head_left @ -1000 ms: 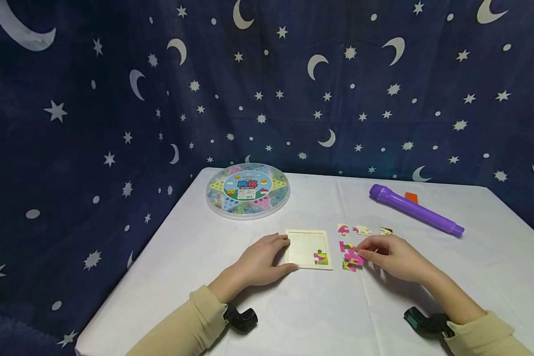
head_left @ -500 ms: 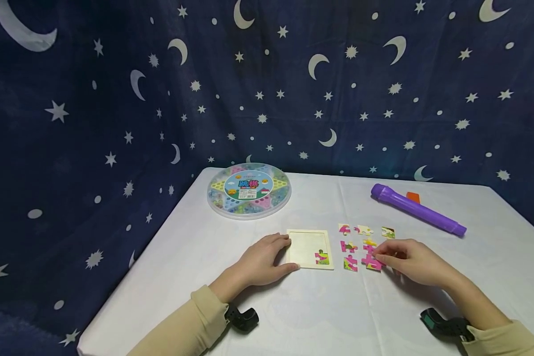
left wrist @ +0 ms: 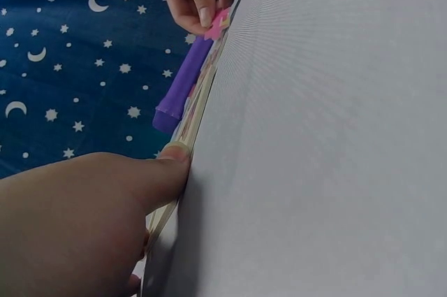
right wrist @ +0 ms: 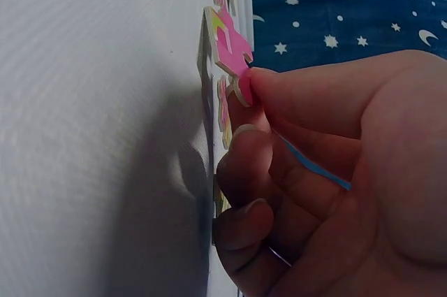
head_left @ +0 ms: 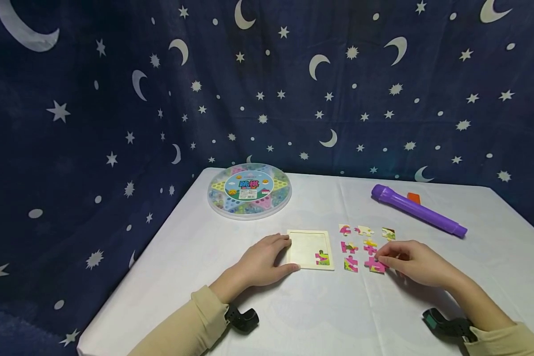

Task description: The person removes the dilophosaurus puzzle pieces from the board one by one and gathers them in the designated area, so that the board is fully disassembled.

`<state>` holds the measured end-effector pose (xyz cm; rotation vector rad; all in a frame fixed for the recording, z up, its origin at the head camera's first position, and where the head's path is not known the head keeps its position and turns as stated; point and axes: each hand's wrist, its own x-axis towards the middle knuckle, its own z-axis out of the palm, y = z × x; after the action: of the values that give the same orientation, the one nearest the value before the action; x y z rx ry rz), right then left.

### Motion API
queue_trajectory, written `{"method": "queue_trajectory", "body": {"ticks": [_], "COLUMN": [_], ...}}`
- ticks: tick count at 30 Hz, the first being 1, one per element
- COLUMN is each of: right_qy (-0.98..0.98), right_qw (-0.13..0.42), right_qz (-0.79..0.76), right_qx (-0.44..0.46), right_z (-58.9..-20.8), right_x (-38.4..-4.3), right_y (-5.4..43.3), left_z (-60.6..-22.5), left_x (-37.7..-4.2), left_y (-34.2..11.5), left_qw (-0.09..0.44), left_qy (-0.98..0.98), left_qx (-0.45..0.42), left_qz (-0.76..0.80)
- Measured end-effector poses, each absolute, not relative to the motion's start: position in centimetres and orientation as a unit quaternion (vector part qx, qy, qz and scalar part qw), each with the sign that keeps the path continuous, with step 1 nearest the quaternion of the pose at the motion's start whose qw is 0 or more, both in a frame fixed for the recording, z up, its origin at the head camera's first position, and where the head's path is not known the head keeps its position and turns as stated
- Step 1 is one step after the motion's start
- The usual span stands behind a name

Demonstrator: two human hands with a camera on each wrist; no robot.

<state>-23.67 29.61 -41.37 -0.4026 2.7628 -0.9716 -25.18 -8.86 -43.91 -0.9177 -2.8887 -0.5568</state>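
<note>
My left hand [head_left: 260, 261] holds the left side of a pale wooden puzzle tray [head_left: 300, 247], its thumb at the near corner and its fingers along the left edge. One pink and green jigsaw piece [head_left: 322, 258] sits in the tray's near right corner. Right of the tray, my right hand [head_left: 416, 262] pinches a pink jigsaw piece [right wrist: 232, 49] between thumb and forefinger. In the right wrist view that piece is tilted up from the white tabletop. Several other jigsaw pieces [head_left: 349, 247] lie loosely in rows between the tray and my right hand.
A round, clear-rimmed Chinese checkers set [head_left: 249, 192] lies at the back left. Toward the back right are a purple tube with a wider end [head_left: 418, 211] and a small orange object [head_left: 413, 198]. A dark star-and-moon curtain [head_left: 267, 89] hangs behind the table.
The right hand has moved right with the pink jigsaw piece, away from the left column of pieces, uncovering pieces there. It has nearly stopped since half a second ago. The left hand stays on the tray.
</note>
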Motion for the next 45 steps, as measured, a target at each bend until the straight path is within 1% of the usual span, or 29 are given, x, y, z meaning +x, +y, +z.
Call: {"method": "queue_trajectory", "body": {"ticks": [18, 26, 33, 40, 45], "right_qy": [0.941, 0.945, 0.942, 0.936, 0.928], "right_qw": [0.075, 0.057, 0.037, 0.053, 0.046], "right_qz": [-0.3, -0.291, -0.297, -0.314, -0.326], "right_qx": [-0.135, -0.139, -0.149, -0.151, -0.171], "right_z": [-41.3, -41.2, -41.0, -41.2, -41.4], "right_x": [-23.7, -23.7, -24.0, -24.3, -24.7], "right_y": [29.6, 29.4, 28.4, 26.8, 25.7], "left_z": [-43.9, -43.9, -44.0, -44.1, -44.0], "left_x": [-25.2, -25.2, -25.4, -25.4, -25.3], "left_y": [-8.8, -8.8, -9.0, -8.9, -8.9], "left_qw": [0.031, 0.029, 0.032, 0.033, 0.032], "left_qy": [-0.936, -0.937, -0.936, -0.934, -0.934], "left_qx": [-0.299, -0.298, -0.3, -0.304, -0.302], "left_qz": [-0.181, -0.182, -0.182, -0.186, -0.189]}}
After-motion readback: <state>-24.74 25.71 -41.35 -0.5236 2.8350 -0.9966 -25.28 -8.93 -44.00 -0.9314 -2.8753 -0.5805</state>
